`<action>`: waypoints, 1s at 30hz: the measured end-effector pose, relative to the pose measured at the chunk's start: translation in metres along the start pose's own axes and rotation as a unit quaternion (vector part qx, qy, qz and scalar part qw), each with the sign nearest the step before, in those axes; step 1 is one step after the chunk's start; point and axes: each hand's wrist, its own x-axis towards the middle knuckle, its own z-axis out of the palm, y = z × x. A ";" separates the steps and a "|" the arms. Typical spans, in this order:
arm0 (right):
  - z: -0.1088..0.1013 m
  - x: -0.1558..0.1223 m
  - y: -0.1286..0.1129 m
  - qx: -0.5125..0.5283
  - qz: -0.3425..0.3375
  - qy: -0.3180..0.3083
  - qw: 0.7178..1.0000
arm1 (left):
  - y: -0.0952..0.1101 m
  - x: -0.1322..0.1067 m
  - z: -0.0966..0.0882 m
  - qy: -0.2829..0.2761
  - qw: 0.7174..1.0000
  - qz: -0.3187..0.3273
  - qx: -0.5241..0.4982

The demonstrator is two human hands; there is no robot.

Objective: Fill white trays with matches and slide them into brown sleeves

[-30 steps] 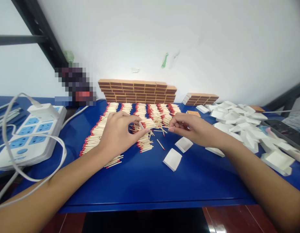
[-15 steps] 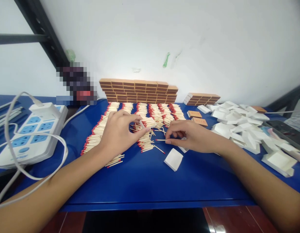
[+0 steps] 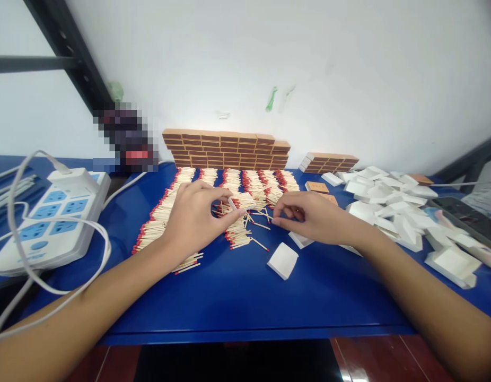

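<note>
My left hand holds a small white matchbox tray between thumb and fingers, tilted and filled with red-headed matches. Its fingers partly hide the tray and the pile behind. To its right, my right hand is closed in a pinch, thumb against fingertips, at the end of a thin match. Under and between the hands lie loose matches, some stacked in line, a few scattered. An upside-down-looking white tray rests on the blue table below my right hand, and another white tray is partly covered by it.
Rows of matches spread behind and left. Stacked matchboxes line the wall, with a shorter stack beside them. A heap of white trays and a phone lie right. A power strip with looping cables stands left.
My right hand has moved slightly up, and the match it held sticking out to the left no longer shows there. Another match now lies near the pile's right side. My left hand stays put.
</note>
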 end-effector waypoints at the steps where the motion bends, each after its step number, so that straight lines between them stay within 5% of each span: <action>1: 0.002 0.001 0.001 -0.012 0.013 0.024 1.000 | 0.000 0.000 0.000 0.000 1.000 0.002 -0.003; 14: 0.002 0.002 -0.001 -0.013 0.023 0.051 0.998 | -0.001 0.001 0.000 -0.009 1.000 -0.004 0.005; 30: 0.012 0.002 -0.021 0.015 0.037 -0.050 0.998 | -0.002 0.000 0.001 -0.005 1.000 0.002 -0.006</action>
